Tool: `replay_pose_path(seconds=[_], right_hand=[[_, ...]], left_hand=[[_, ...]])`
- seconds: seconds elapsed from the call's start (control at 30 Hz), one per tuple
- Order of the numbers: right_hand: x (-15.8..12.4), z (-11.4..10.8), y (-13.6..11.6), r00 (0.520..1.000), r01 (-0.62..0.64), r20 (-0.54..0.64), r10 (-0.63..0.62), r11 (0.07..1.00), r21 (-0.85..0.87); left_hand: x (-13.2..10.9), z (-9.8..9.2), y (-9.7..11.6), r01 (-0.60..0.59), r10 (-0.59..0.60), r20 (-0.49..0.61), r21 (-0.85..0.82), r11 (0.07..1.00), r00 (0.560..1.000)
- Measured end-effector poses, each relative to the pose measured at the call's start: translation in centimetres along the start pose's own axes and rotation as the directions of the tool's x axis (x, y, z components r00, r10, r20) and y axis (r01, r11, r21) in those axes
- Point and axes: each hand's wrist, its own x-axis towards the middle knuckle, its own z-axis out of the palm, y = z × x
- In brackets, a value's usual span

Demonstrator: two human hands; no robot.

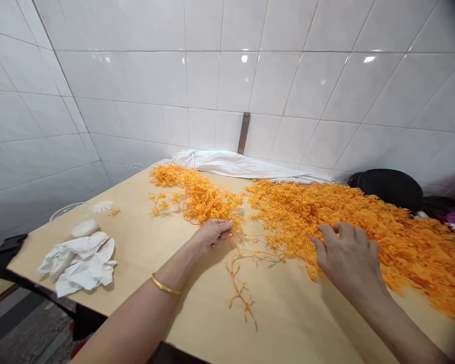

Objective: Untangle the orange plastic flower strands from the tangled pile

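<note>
My left hand (213, 234) is closed in a pinch on an orange plastic plant sprig (235, 275), whose thin branching stem hangs down over the table. Just beyond that hand lies a smaller heap of orange sprigs (202, 194). My right hand (347, 255), fingers apart and curved, hovers at the near edge of a long pile of orange sprigs (398, 237). Nothing shows between its fingers, though the fingertips partly overlap the pile. A thin stem (258, 253) stretches along the table between the two hands.
The pale wooden table (144, 237) meets a white tiled wall. White cloths (81, 260), a round white object (85, 228) and a white flower-like piece (102, 206) lie on the left. White sheeting (227, 163) runs along the back. A black bag (387, 187) sits behind the pile.
</note>
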Motion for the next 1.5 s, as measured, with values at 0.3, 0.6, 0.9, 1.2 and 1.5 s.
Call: replay_pose_path(seconds=[0.3,0.6,0.9,1.2,1.5], right_hand=[[-0.7,0.5,-7.9,0.957,0.073,0.214,-0.196,0.876,0.477],[1.8,4.8,-10.8,0.924,0.082,0.291,-0.249,0.87,0.485],[1.3,4.5,-10.8,0.931,-0.086,0.297,-0.21,0.666,0.741],[2.8,4.4,-8.3,0.923,-0.317,0.384,0.039,0.645,0.696],[2.5,3.9,-8.6,0.974,-0.191,0.227,0.007,0.564,0.803]], left_hand=[[0.4,-0.5,-0.2,-0.138,0.166,-0.162,0.171,0.976,0.973],[0.3,0.6,-0.1,-0.052,0.059,-0.252,0.034,0.998,0.966],[0.7,0.0,0.1,0.098,-0.108,-0.025,-0.25,0.963,0.994],[0.1,-0.1,0.6,0.144,-0.135,0.071,-0.147,0.979,0.988],[-0.1,1.2,0.4,-0.117,0.101,-0.221,-0.063,0.991,0.97]])
